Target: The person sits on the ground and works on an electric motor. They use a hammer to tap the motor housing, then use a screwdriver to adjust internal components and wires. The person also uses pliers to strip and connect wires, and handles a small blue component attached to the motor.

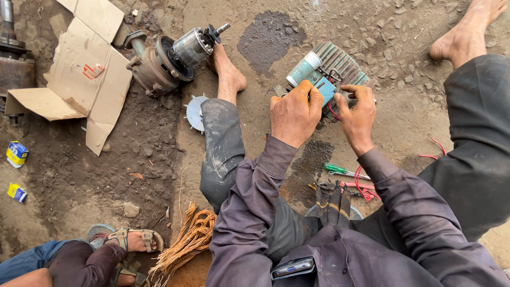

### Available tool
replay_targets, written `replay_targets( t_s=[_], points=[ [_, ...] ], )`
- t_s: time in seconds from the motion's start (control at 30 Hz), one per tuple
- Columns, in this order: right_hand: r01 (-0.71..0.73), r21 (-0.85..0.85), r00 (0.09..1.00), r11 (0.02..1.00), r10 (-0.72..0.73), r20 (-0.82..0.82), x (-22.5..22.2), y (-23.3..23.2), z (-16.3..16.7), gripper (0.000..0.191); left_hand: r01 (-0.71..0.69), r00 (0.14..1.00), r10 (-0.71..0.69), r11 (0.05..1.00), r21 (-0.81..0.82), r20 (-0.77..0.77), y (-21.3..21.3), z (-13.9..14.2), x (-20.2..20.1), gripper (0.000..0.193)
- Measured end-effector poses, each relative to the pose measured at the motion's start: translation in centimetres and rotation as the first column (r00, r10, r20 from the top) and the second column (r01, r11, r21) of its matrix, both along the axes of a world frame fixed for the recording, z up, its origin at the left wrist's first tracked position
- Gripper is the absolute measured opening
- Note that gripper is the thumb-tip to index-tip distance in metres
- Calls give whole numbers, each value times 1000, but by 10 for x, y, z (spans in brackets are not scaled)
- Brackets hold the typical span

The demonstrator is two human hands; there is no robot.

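Both hands grip the ribbed grey-green electric motor [332,74]: left hand [294,112] closed on its teal box, right hand [357,114] pinching red wire [333,109]; the box is open, wiring unfinished.

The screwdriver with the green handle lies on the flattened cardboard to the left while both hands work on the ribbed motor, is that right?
Not quite. The head view shows the green-handled screwdriver lying on the ground beside red wires, just below the right hand, not on the cardboard. The rest holds: the left hand and the right hand are both on the ribbed motor.
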State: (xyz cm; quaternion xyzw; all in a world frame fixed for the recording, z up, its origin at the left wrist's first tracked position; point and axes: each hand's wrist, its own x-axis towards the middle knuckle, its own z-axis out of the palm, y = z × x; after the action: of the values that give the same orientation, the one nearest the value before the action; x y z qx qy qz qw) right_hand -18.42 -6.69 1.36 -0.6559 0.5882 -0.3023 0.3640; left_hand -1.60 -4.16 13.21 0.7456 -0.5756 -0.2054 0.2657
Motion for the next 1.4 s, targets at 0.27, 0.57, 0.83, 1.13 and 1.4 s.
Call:
replay_targets(
  t_s=[0.27, 0.57, 0.83, 1.13, 1.4],
  points=[
    [-35, -40, 999, 999, 33, -41, -3, -16, -10, 14, 14, 1000, -14, 1000, -21, 5, 1, -1, 0, 22],
    [-23, -91, 996, 996, 15, -87, 1, -9, -7, 18, 14, 1000, -14, 999, -35, -15, 1, 0, 1, 21],
    [-104, -196, 977, 975, 63, -204, -1, -10, -8, 8, 13, 1000, -13, 1000, -18, -2, 2, 1, 0, 21],
    [-111, -198, 971, 974, 63, -233, -1, -10, -2, 12, 10, 1000, -10, 1000, -27, -1, 2, -1, -2, 21],
    [-60, -129, 989, 990, 42, -139, 1, -8, 0, 16, 10, 1000, -10, 999, -31, 4, 2, 1, 0, 20]
  ],
)
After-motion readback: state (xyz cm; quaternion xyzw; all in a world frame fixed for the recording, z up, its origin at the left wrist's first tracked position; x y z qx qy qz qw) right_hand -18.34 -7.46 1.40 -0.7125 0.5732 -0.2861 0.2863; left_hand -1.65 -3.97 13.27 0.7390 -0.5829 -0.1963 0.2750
